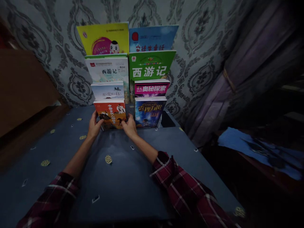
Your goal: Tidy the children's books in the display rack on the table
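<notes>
Both hands are clamped on the orange book [110, 113], the front-left volume of a tiered rack of books standing on the dark blue table [123, 177]. The left hand [94, 126] grips the orange book's left edge, fingers curled round it; the right hand [129, 125] holds its right lower corner, so the two hands sit apart by the width of the cover. Plaid sleeves [180, 186] run back from the book toward the near table edge.

Just right of the orange book, almost touching it, stands a dark blue book [149, 112], leaving only a narrow gap at the right hand. Directly behind the orange book rises a pale book [108, 91], and behind that a white book [108, 70] and a yellow book [104, 38], each higher. A green book [150, 65] stands behind and to its right.

In front of the orange book the table is bare cloth with small round motifs. To its left the cloth runs open to a brown wooden panel [23, 88]; far to its right hangs a purple curtain [237, 72].
</notes>
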Tool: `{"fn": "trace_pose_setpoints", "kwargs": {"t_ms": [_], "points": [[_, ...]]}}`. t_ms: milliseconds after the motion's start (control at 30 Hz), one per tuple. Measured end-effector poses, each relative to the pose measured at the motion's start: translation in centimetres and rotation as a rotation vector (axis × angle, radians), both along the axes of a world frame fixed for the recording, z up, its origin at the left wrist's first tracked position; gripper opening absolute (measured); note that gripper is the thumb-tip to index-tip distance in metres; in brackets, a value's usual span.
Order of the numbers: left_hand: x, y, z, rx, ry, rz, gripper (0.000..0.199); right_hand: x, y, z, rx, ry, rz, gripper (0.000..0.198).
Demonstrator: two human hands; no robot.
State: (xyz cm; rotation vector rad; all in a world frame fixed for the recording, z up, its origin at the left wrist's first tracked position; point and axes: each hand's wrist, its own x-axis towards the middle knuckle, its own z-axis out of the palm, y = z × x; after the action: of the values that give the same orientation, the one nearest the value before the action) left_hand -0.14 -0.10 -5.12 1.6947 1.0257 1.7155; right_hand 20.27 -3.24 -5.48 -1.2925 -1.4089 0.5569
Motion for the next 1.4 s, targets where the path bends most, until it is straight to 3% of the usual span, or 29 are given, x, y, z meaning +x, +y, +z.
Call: {"fn": "trace_pose_setpoints", "kwargs": {"t_ms": [667,867,1067,1133,1267,1400], "points": [[1.0,-1.0,0.3,0.026,0.106,-0.025,0.068,-0.1,-1.5,1.6,-0.057,-0.108,-0.058,0.028],[0.3,-0.5,0.6,0.002,0.085,-0.061,0.076,0.7,-2.2,4.1,0.013,-0.111,-0.089,0.054],[0.1,0.3,2.6,-0.007,0.012,-0.09,0.069,1.7,-1.9,7.0,0.018,-0.162,-0.043,0.076],[0.2,0.5,3.3,-0.013,0.013,-0.093,0.064,2.0,-1.6,7.7,-0.027,-0.254,-0.036,0.071],[0.2,0.6,4.1,-0.018,0.018,-0.093,0.058,2.1,-1.3,8.5,-0.093,-0.377,-0.027,0.043],[0.3,0.4,4.9,-0.001,0.036,-0.075,0.055,1.5,-1.6,8.4,-0.027,-0.382,-0.079,0.037]]}}
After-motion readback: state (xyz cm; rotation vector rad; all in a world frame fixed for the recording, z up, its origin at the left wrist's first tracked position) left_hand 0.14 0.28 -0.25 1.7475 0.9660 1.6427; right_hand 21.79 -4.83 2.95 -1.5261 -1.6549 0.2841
